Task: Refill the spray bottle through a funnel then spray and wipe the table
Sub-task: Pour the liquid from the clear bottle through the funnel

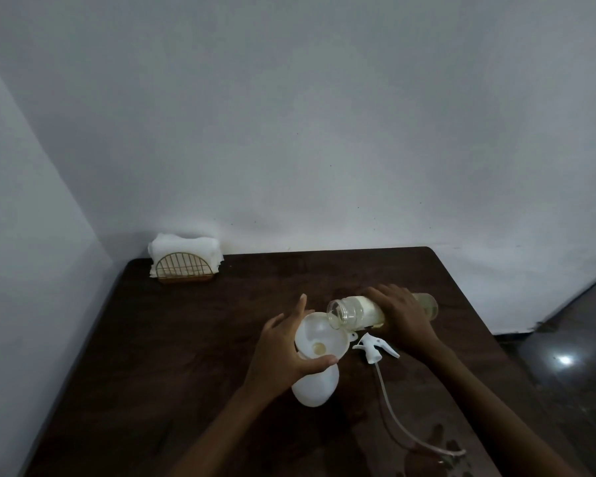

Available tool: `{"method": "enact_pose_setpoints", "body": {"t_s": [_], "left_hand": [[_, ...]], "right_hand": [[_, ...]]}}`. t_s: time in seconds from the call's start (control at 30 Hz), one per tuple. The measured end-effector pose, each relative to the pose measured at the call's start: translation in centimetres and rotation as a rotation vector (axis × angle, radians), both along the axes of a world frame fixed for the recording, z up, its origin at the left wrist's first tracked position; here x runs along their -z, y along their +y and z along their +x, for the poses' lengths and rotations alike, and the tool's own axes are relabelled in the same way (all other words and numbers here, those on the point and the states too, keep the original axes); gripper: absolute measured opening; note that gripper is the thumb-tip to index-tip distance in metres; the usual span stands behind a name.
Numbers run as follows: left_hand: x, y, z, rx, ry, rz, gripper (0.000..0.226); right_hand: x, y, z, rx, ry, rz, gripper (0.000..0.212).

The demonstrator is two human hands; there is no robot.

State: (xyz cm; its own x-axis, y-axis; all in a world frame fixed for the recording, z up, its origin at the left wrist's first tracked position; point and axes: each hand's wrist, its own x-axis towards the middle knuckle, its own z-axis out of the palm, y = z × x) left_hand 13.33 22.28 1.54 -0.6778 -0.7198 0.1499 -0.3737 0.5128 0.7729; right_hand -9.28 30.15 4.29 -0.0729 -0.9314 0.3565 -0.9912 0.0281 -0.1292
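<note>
A white spray bottle point(315, 385) stands uncapped on the dark wooden table point(193, 339) with a white funnel point(320, 333) in its neck. My left hand point(279, 352) grips the funnel's rim and the bottle's top. My right hand point(401, 313) holds a clear refill bottle point(351, 311) of pale yellow liquid tipped on its side, its open mouth over the funnel's edge. A little yellow liquid sits at the funnel's bottom. The white spray head point(375, 347) with its long tube point(403, 425) lies on the table to the right.
A gold wire holder with white napkins point(184, 261) stands at the table's far left corner against the wall. Wet patches point(441, 449) show on the table's near right part. The table's right edge drops to a dark shiny floor point(565, 356).
</note>
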Motion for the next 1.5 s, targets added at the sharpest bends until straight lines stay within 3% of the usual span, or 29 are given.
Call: {"method": "enact_pose_setpoints", "body": {"t_s": [1.5], "left_hand": [[1.8,-0.6,-0.2,0.03,0.059,-0.065,0.11]], "right_hand": [[-0.1,0.3,-0.5,-0.01,0.056,-0.005,0.051]]}}
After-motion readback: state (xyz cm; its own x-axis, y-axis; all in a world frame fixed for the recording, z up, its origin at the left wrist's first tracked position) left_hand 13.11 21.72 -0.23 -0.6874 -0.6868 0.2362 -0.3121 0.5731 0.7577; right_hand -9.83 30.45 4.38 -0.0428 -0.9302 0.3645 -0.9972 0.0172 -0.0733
